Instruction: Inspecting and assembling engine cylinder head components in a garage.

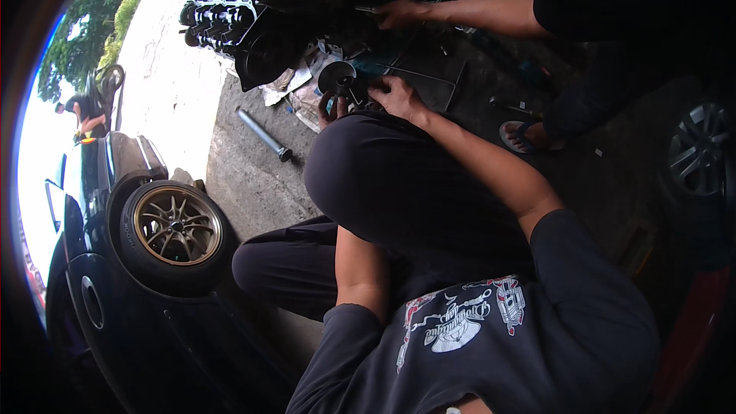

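Beyond my raised knee, my left hand (332, 110) is partly hidden, its fingers curled against the underside of a round dark metal part (336, 73). That part has a pale, shiny rim and a narrow arm-like piece at its lower right; its exact kind is too dark to make out. Just to the right, my right hand (400, 100) has its fingers bent and drawn together beside the part. Whatever lies between those fingertips is lost in shadow. Crumpled paper or plastic (285, 86) lies on the ground to the left of the part.
An engine block (222, 21) stands at the far left. Another person's hand (400, 14) grips a slim metal tool near it. A metal tube (263, 134) lies on the concrete. A car with a bronze-spoked wheel (176, 226) is at left; a sandalled foot (529, 136) is at right.
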`<action>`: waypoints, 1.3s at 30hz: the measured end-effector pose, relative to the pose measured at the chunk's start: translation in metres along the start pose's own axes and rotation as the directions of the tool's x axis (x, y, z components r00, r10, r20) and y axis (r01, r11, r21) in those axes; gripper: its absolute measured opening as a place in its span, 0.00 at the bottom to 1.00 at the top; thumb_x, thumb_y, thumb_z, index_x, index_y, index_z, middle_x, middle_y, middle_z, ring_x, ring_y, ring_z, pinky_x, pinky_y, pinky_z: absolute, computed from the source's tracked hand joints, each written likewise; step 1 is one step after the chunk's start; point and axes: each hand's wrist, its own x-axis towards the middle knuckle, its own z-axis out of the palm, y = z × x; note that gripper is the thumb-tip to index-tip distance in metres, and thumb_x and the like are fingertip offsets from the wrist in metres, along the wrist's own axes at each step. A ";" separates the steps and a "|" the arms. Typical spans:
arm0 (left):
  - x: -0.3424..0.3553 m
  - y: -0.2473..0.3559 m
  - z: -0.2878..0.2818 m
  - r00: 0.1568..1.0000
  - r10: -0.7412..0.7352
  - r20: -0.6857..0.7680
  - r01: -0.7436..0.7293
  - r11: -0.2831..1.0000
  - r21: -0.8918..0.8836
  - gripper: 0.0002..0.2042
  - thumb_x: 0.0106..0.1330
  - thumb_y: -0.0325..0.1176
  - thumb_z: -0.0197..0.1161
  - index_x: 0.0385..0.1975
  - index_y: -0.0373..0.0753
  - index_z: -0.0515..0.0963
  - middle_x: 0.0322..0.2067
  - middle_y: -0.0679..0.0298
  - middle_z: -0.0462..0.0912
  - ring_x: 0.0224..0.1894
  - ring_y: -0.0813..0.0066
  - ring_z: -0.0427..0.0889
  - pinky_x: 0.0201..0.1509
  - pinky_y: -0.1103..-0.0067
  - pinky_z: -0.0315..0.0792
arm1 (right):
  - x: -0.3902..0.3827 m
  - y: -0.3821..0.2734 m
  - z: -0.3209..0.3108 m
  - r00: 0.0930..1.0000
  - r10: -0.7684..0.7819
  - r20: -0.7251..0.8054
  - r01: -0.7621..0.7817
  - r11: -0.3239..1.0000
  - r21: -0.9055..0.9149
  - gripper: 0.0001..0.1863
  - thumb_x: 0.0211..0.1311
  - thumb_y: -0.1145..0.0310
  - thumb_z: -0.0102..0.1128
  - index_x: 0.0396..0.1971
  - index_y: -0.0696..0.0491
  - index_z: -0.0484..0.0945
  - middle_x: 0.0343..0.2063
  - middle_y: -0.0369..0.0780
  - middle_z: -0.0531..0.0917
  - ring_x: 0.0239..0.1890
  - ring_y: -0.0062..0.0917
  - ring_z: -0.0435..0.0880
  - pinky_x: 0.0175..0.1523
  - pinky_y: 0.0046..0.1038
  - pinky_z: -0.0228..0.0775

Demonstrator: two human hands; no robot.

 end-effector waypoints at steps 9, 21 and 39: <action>-0.090 0.002 -0.016 0.999 -0.002 0.045 0.001 1.000 0.017 0.21 0.69 0.27 0.63 0.59 0.38 0.66 0.50 0.52 0.81 0.50 0.66 0.82 0.48 0.72 0.81 | -0.003 0.001 0.002 0.998 -0.060 -0.027 0.060 0.998 -0.009 0.17 0.62 0.63 0.62 0.47 0.58 0.81 0.37 0.47 0.87 0.41 0.32 0.87 0.48 0.29 0.76; -0.090 0.009 -0.020 0.998 -0.001 0.063 -0.001 1.000 0.031 0.21 0.69 0.27 0.63 0.59 0.38 0.67 0.49 0.52 0.82 0.49 0.66 0.82 0.47 0.72 0.80 | 0.005 0.016 0.002 0.981 -0.190 0.030 0.192 0.979 -0.074 0.21 0.59 0.61 0.64 0.49 0.58 0.81 0.36 0.47 0.87 0.41 0.31 0.87 0.49 0.30 0.75; -0.054 0.006 -0.019 1.000 0.001 0.030 -0.002 0.999 0.037 0.20 0.68 0.27 0.63 0.58 0.37 0.67 0.48 0.52 0.82 0.48 0.67 0.83 0.47 0.73 0.80 | 0.002 0.008 -0.001 0.982 -0.148 0.120 0.156 0.986 -0.058 0.26 0.59 0.60 0.65 0.52 0.62 0.78 0.47 0.50 0.84 0.52 0.35 0.83 0.59 0.30 0.71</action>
